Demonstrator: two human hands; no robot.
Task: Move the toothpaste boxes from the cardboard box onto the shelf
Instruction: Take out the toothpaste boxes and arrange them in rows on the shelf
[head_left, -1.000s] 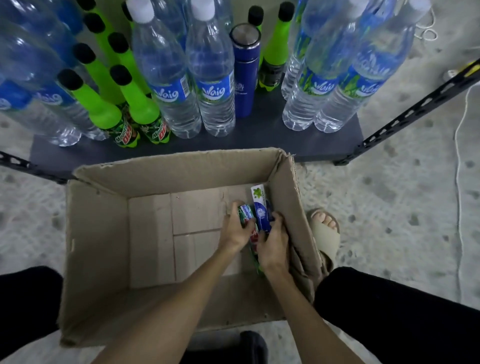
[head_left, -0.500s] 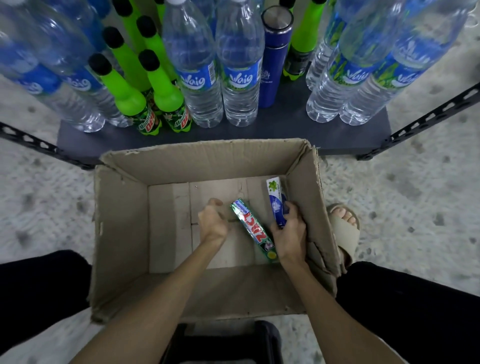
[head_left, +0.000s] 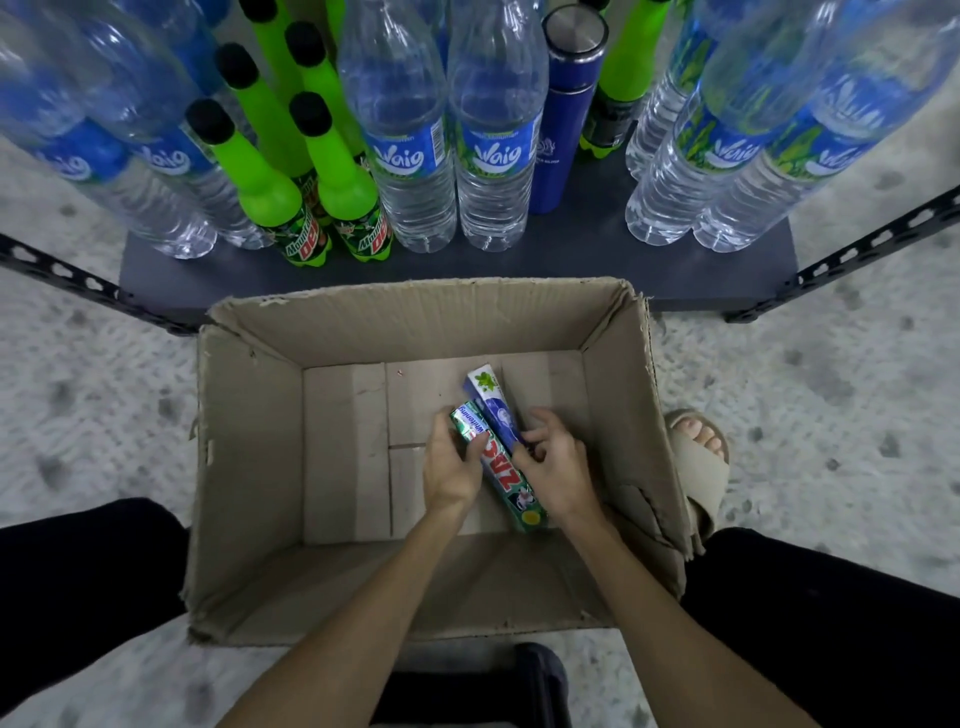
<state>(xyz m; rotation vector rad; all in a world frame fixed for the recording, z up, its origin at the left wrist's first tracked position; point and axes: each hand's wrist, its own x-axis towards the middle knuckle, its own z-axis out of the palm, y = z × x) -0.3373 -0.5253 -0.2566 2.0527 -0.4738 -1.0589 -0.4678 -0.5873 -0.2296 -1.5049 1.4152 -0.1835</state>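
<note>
Green toothpaste box (head_left: 498, 467) and blue toothpaste box (head_left: 493, 405) lie together deep in the cardboard box (head_left: 249, 467), left hand (head_left: 452, 467) closed on the green, right hand (head_left: 558, 470) curled around the blue, so gathering is underway; next, lift both onto the shelf (head_left: 571, 244).

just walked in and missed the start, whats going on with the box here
A person is crouched over an open cardboard box on the floor, both hands down inside it. The left hand grips the green toothpaste box near its upper end, and the right hand is on the blue and white toothpaste box beside it. Both are still in the box. The shelf in front holds only water bottles, green soda bottles and a blue flask.
</note>
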